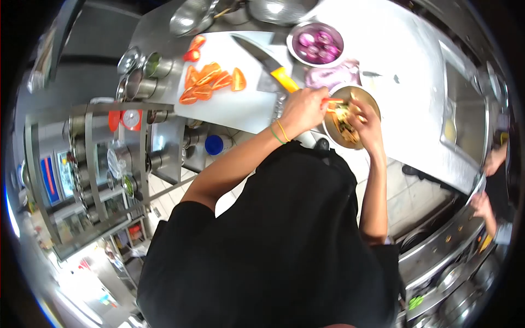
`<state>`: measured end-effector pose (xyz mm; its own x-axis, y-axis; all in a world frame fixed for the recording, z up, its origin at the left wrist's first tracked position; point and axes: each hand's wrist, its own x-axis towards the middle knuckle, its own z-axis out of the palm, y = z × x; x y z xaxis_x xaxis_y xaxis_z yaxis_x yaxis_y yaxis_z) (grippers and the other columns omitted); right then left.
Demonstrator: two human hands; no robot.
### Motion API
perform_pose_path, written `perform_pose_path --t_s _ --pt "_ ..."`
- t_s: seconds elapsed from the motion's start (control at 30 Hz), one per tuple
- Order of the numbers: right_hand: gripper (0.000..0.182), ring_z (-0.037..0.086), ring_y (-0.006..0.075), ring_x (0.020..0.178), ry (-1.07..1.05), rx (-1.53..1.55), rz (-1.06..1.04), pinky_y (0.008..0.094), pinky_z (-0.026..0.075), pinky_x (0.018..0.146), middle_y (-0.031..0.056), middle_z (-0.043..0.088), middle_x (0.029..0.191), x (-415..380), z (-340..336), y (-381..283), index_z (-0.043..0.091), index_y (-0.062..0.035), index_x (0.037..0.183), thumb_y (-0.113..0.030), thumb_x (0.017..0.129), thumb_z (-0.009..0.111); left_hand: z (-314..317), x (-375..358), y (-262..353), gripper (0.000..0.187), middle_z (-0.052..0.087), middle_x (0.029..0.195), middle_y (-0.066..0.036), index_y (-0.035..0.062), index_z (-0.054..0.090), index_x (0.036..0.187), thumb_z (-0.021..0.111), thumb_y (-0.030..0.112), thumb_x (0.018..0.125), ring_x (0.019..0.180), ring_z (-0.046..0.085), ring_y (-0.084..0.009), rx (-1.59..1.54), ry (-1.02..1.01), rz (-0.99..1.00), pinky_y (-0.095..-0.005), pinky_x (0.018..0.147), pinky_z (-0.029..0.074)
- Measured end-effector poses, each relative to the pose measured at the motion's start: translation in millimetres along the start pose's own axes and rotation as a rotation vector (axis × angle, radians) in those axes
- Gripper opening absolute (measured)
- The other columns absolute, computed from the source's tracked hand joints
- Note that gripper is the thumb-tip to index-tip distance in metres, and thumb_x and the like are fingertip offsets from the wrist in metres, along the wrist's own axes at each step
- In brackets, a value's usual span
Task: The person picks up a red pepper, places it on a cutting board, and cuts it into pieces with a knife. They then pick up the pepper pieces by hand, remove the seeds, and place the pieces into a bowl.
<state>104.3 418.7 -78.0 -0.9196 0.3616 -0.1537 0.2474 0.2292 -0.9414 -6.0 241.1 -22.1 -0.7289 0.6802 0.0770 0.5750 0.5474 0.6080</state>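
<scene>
Over the left rim of a metal bowl [376, 104] with food scraps in it, my left hand [306, 109] is closed on a small orange-red piece [332, 100]. My right hand [367, 124] is over the bowl's right part, its fingers bent; whether they hold anything is too blurred to tell. A knife with a yellow handle [284, 79] lies on the white cutting board [235, 112], just beyond my left hand. Cut orange-red vegetable pieces [203, 92] lie on the board's left part. Beyond the scrap bowl is a bowl of purple onions [322, 39].
A crumpled pinkish bag [333, 75] lies between the two bowls. Metal pots [139, 86] stand left of the board, and large pans [188, 19] at the back. A sink [467, 104] is at the right; another person's hands [482, 205] show at the far right.
</scene>
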Motion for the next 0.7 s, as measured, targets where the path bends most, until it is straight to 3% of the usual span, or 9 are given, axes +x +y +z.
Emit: perform_pose_path --t_s 0.13,0.17,0.27,0.37,0.43,0.47,0.57,0.63,0.7 --pt "0.033 0.062 0.0179 0.095 0.05 0.004 0.157 0.0309 0.05 0.078 0.0113 0.064 0.108 -14.7 -6.9 0.4 0.061 -0.0014 0.117 -0.015 0.087 0.064 -27.2 -15.8 -51.1 0.009 0.064 0.074 -0.017 0.0036 0.06 0.085 0.065 0.009 0.08 0.07 0.063 -0.0368 -0.048 0.021 -0.077 -0.0447 0.062 0.048" --pt "0.033 0.061 0.0172 0.095 0.062 0.044 0.097 0.0298 0.049 0.08 0.0114 0.064 0.107 -16.5 -3.8 5.9 0.06 -0.0005 0.116 -0.015 0.087 0.064 -32.6 -24.5 -70.0 0.008 0.064 0.078 -0.016 0.0037 0.06 0.086 0.064 0.008 0.08 0.073 0.062 -0.0361 -0.126 0.086 -0.07 -0.0434 0.063 0.048" --pt "0.034 0.061 0.0163 0.098 0.055 0.113 0.139 0.0274 0.046 0.084 0.0097 0.063 0.115 -15.2 12.8 6.2 0.057 0.0025 0.121 -0.009 0.089 0.062 -58.7 -52.2 -126.8 0.012 0.056 0.093 -0.011 0.0053 0.063 0.092 0.064 0.006 0.08 0.086 0.059 -0.0307 -0.045 0.097 -0.143 -0.0366 0.072 0.048" --pt "0.033 0.063 0.0156 0.094 0.113 0.187 0.118 0.0249 0.046 0.076 0.0082 0.065 0.108 -7.1 42.1 -7.6 0.056 0.0017 0.122 -0.009 0.091 0.059 -83.6 -66.1 -174.7 0.017 0.056 0.099 -0.012 0.0046 0.064 0.098 0.064 0.005 0.08 0.089 0.059 -0.0289 -0.11 0.214 -0.125 -0.0358 0.074 0.049" --pt "0.032 0.062 0.0161 0.094 0.126 0.157 0.109 0.025 0.046 0.079 0.0091 0.064 0.108 1.8 66.8 -29.7 0.055 0.0035 0.121 -0.004 0.091 0.057 -108.3 -59.2 -205.8 0.022 0.055 0.104 -0.013 0.0034 0.063 0.101 0.064 0.001 0.079 0.091 0.059 -0.0262 -0.169 0.416 -0.086 -0.0351 0.074 0.048" --pt "0.031 0.062 0.0166 0.094 0.148 0.148 0.095 0.025 0.046 0.081 0.0099 0.063 0.108 6.5 75.7 -39.3 0.054 0.0053 0.121 0.002 0.091 0.055 -121.8 -51.4 -227.2 0.025 0.055 0.102 -0.013 0.0047 0.063 0.103 0.064 0.002 0.078 0.088 0.059 -0.0284 -0.177 0.473 -0.096 -0.036 0.076 0.049" --pt "0.027 0.063 0.0172 0.092 0.161 -0.052 0.007 0.0277 0.048 0.08 0.0105 0.066 0.104 19.9 100.9 -49.3 0.059 0.0035 0.116 -0.002 0.09 0.057 -176.9 -16.5 -283.2 0.023 0.057 0.103 -0.015 0.0067 0.063 0.103 0.059 0.003 0.081 0.087 0.061 -0.0336 -0.21 0.552 -0.236 -0.0373 0.079 0.05" --pt "0.029 0.063 0.0176 0.089 0.172 -0.247 -0.02 0.0291 0.05 0.077 0.0113 0.066 0.103 19.3 121.7 -77.2 0.059 0.0021 0.117 -0.005 0.088 0.059 -199.8 16.9 -343.4 0.023 0.06 0.105 -0.016 0.0075 0.066 0.101 0.061 0.007 0.079 0.09 0.062 -0.034 0.061 0.559 -0.303 -0.0395 0.082 0.049" --pt "0.029 0.063 0.0177 0.088 0.184 -0.324 -0.025 0.0292 0.049 0.077 0.0115 0.066 0.103 12.9 131.5 -92.8 0.06 0.0018 0.117 -0.006 0.088 0.059 -216.1 42.1 -380.8 0.025 0.064 0.105 -0.018 0.009 0.068 0.099 0.064 0.014 0.075 0.095 0.063 -0.0351 0.211 0.426 -0.434 -0.0427 0.086 0.048"
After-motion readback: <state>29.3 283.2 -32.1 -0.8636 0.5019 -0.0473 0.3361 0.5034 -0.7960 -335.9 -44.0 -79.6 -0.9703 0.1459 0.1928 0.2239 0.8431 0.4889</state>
